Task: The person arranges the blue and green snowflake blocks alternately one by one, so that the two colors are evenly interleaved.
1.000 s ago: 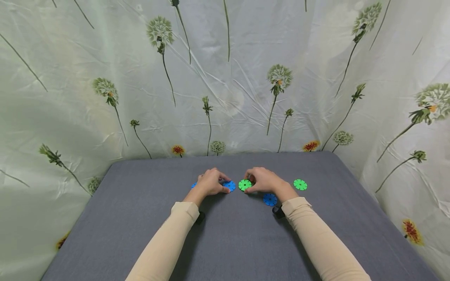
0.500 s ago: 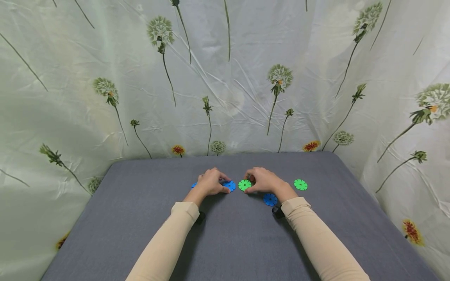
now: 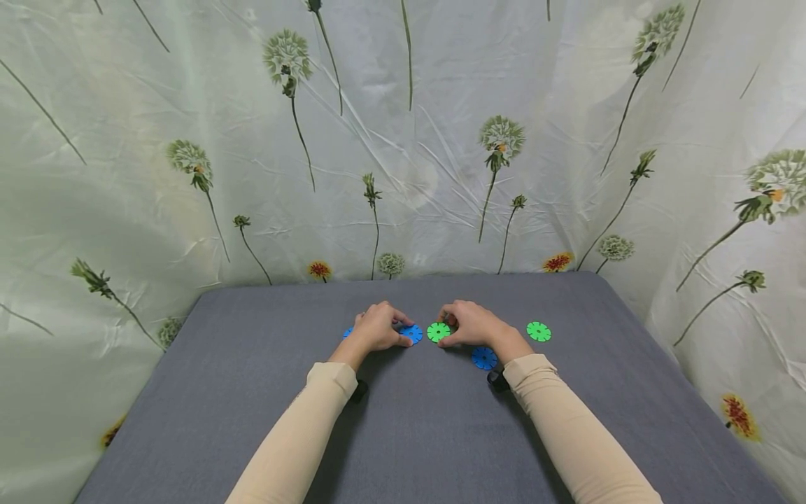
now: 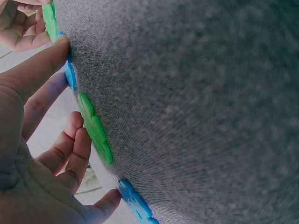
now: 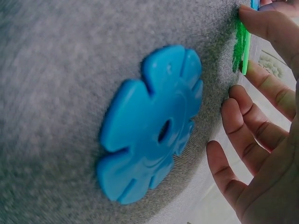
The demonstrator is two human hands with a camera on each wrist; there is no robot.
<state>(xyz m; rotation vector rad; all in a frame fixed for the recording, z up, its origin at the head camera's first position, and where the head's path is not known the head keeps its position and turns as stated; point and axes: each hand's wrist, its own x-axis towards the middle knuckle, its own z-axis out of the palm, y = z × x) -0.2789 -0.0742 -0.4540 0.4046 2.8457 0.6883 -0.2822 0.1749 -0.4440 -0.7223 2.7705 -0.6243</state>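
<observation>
My left hand point(image 3: 376, 329) pinches a blue notched plastic building disc point(image 3: 412, 334) between thumb and forefinger. Facing it, my right hand point(image 3: 474, 323) pinches a green notched building disc point(image 3: 439, 332) by its edges. A narrow gap separates the two discs in the head view. Under the left palm lie another green disc point(image 4: 96, 130), hidden from the head camera, and a second blue disc point(image 4: 135, 203), its edge near the little finger. A further blue disc point(image 5: 154, 126), with a centre hole, lies flat below the right wrist.
One more green disc point(image 3: 538, 331) lies to the right of the right hand. Grey cloth covers the table point(image 3: 415, 434). A pale curtain point(image 3: 409, 140) with printed dandelions hangs behind the table and along its sides.
</observation>
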